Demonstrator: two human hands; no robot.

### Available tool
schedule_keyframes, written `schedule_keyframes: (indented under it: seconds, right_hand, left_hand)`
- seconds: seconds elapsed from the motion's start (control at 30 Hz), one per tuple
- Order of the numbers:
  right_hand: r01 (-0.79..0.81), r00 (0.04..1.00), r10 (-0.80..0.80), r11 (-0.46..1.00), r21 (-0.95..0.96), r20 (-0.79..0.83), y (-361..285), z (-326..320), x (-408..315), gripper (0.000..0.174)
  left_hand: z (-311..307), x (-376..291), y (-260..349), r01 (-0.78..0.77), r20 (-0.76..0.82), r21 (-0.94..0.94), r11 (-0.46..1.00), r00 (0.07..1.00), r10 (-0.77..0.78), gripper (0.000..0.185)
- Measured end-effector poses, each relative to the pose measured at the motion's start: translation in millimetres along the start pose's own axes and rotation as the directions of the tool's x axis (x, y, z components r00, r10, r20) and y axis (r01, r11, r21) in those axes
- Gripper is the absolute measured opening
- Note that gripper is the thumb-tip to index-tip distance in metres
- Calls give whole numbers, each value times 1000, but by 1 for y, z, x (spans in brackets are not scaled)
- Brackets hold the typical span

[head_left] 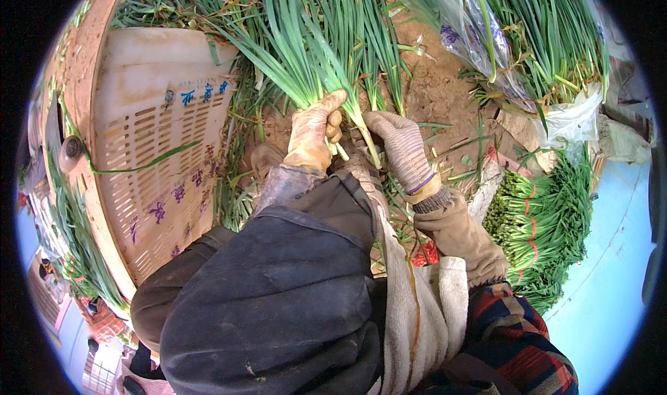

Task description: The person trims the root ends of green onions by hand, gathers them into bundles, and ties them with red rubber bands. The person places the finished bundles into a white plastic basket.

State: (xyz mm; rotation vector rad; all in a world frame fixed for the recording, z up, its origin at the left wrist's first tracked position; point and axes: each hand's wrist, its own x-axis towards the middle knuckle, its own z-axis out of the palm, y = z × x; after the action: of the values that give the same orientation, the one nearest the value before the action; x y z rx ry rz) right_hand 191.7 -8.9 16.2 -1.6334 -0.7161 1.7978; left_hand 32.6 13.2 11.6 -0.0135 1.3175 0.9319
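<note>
My left hand, in a stained pale glove, is closed around a bunch of long leek-like greens. The leaves fan out away from me, and short pale stem ends show below the fist. A thicker single stalk slants down between my two hands, its pale base lowest. My right hand wears a striped knit glove with a purple-edged cuff. Its bent fingertips are right beside that stalk; whether they grip it is hidden.
A plastic crate with slotted sides and printed writing stands at left. Loose greens lie ahead on bare soil. At right are greens in clear plastic and bundles tied with red bands. A pale cloth lies over my lap.
</note>
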Motion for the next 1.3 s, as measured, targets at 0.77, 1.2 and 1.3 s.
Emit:
schedule_keyframes:
  seconds: [0.77, 1.2, 1.3]
  right_hand:
    - [-85, 963, -30, 910, 405, 268, -16, -47, -21, 28]
    - [185, 983, -153, 810, -557, 104, 8, -7, -35, 46]
    - [224, 975, -179, 820, -527, 135, 7, 36, -17, 38]
  left_hand:
    - [-11, 13, 3, -8, -126, -91, 996, 992, -4, 16]
    - [-22, 11, 4, 3, -33, 6, 1000, 999, -3, 21]
    - [-22, 6, 3, 15, -97, 177, 984, 995, 2, 31]
